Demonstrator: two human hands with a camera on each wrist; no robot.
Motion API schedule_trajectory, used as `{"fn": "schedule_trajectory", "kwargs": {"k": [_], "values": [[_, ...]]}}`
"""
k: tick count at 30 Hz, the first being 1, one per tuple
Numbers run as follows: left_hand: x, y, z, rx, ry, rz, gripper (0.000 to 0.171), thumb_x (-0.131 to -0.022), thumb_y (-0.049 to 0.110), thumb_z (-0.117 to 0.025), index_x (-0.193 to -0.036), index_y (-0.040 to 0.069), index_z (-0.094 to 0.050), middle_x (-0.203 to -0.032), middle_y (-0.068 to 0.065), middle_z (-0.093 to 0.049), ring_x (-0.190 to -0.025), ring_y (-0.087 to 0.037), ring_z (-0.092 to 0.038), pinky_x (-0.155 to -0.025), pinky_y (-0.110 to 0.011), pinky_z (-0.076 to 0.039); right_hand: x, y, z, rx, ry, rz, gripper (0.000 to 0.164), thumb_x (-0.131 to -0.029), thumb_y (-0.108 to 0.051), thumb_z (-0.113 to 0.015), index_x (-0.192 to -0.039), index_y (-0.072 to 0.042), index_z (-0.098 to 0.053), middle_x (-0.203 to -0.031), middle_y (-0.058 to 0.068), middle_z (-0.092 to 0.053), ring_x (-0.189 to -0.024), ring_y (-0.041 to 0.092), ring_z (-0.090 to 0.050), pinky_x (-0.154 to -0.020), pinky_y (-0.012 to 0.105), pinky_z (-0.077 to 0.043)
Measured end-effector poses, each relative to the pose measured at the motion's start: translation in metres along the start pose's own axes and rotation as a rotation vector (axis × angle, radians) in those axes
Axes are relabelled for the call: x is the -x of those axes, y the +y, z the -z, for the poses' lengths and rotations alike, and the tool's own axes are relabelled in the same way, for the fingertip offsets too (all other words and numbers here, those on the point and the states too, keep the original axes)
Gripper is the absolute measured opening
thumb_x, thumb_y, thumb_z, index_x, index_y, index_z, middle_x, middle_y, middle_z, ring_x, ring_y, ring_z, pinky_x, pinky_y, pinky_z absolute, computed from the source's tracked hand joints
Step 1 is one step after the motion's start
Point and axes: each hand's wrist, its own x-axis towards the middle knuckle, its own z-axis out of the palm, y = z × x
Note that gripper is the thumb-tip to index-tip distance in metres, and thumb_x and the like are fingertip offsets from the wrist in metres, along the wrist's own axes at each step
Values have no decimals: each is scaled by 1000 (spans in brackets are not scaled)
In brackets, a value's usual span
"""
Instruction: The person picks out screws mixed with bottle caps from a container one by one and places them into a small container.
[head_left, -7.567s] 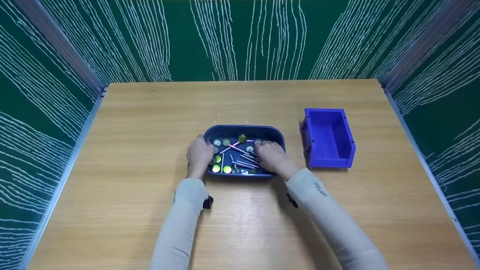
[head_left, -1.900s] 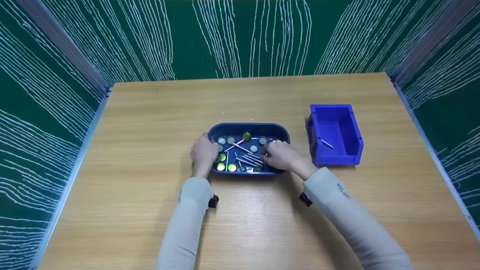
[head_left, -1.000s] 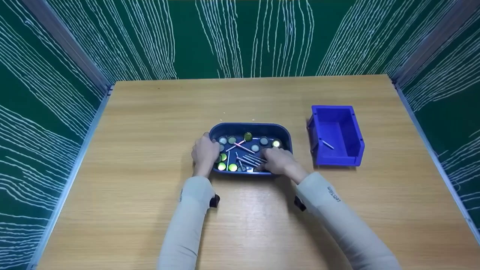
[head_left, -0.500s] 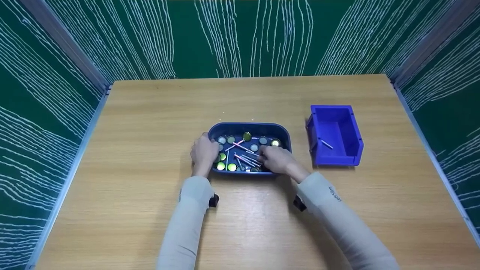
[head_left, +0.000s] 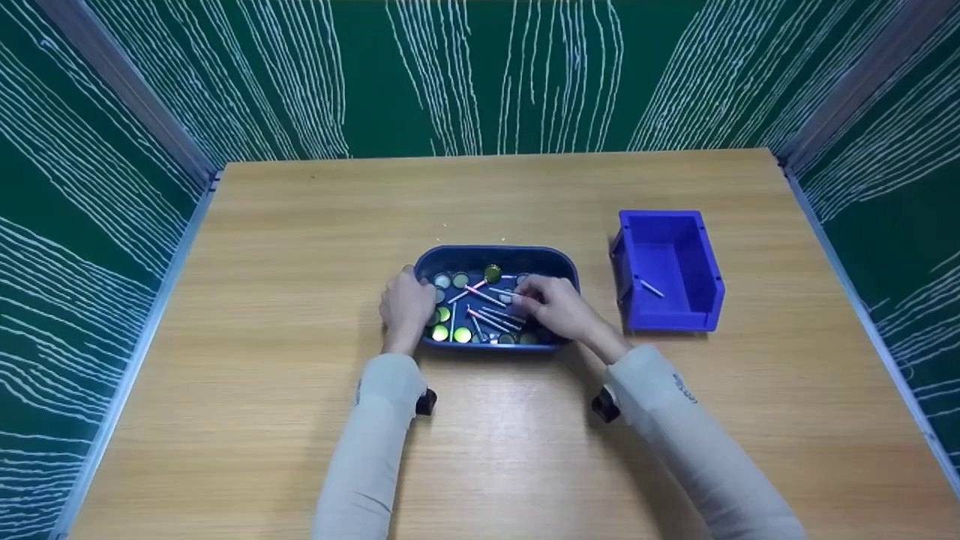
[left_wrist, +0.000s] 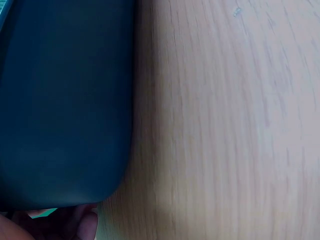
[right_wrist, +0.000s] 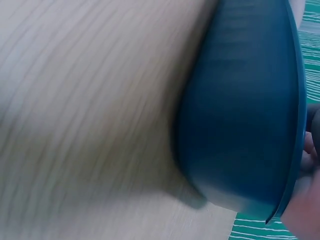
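Note:
A dark blue oval-cornered tub [head_left: 495, 346] holds bottle caps [head_left: 463, 334] and several thin silver rods [head_left: 484, 296], which look like nails or screws. My left hand [head_left: 407, 306] grips the tub's left end; in the left wrist view its curled fingertips [left_wrist: 87, 226] show at the tub wall [left_wrist: 70, 110]. Over the tub's right half, my right hand [head_left: 559, 306] pinches one thin silver rod [head_left: 500, 290] between thumb and fingers, its tip pointing left above a cap. In the right wrist view the tub wall [right_wrist: 240, 115] hides most of that hand.
To the tub's right stands a blue open-front bin [head_left: 667, 322] with one silver rod [head_left: 652, 288] lying inside. A few tiny pale crumbs dot the wooden table [head_left: 300, 240] behind the tub. Green walls with white streaks [head_left: 480, 82] enclose the back and sides.
A rod has appeared in the bin since the earliest frame. Over the last second, my right hand has moved up from the pile of rods with one pinched. My left hand stays put.

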Motion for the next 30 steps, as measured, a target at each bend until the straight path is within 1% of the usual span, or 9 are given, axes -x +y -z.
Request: {"fn": "schedule_trajectory", "kwargs": {"k": [6, 10, 12, 14, 16, 20, 23, 26, 30], "values": [[1, 0, 0, 5, -22, 1, 40, -95, 26, -50, -129, 7, -59, -121, -16, -68, -111, -37, -65, -89, -51, -50, 2, -1, 3, -84, -18, -37, 13, -95, -14, -64, -97, -3, -70, -79, 8, -67, -67, 14, -58, -64, 25, -47], [1, 0, 0, 12, -26, 9, 39, -96, 25, -50, -129, 7, -58, -121, -15, -68, -111, -35, -65, -90, -51, -51, 3, 0, 7, -199, -40, -80, 15, -96, -15, -64, -100, -2, -69, -81, 11, -68, -67, 21, -59, -57, 25, -47], [0, 0, 0, 13, -25, 9, 40, -96, 25, -50, -130, 7, -58, -122, -15, -67, -111, -35, -65, -90, -50, -50, 3, 1, 10, -253, -49, -98, 17, -96, -16, -63, -103, -1, -68, -83, 11, -68, -69, 24, -61, -57, 27, -49], [1, 0, 1, 11, -24, 7, 40, -96, 25, -50, -130, 7, -58, -122, -15, -67, -111, -35, -65, -91, -51, -50, 4, 3, 14, -280, -47, -104, 19, -96, -18, -63, -105, -1, -67, -85, 10, -68, -73, 26, -61, -60, 29, -51], [1, 1, 1, 7, -27, 4, 41, -96, 26, -50, -131, 7, -57, -123, -15, -67, -112, -36, -65, -91, -51, -50, 5, 4, 18, -293, -34, -95, 21, -97, -18, -62, -106, 0, -67, -87, 10, -67, -76, 24, -61, -65, 28, -50], [2, 1, 1, 3, -39, 12, 41, -96, 26, -50, -132, 7, -57, -124, -15, -67, -113, -35, -64, -92, -51, -50, 8, 5, 26, -358, -7, -101, 22, -98, -15, -60, -108, 4, -64, -85, 9, -66, -73, 15, -60, -65, 23, -48], [2, 1, 1, 2, -41, 18, 42, -95, 25, -50, -133, 7, -56, -125, -15, -66, -114, -36, -64, -92, -51, -50, 10, 5, 33, -415, 26, -127, 24, -98, -13, -58, -110, 7, -63, -83, 4, -65, -72, 8, -59, -66, 23, -50], [2, 0, 1, -7, -26, 11, 42, -95, 26, -49, -132, 8, -57, -125, -16, -66, -114, -38, -64, -91, -52, -50, 10, 6, 41, -435, 91, -139, 26, -97, -13, -59, -112, 8, -63, -82, -3, -64, -74, 7, -60, -70, 24, -50], [0, 1, 1, -19, -14, 2, 43, -95, 26, -49, -133, 9, -57, -126, -17, -66, -114, -39, -64, -90, -53, -51, 11, 10, 54, -491, 167, -160, 29, -97, -11, -60, -115, 11, -60, -77, -9, -65, -72, 8, -61, -69, 22, -50]]}}
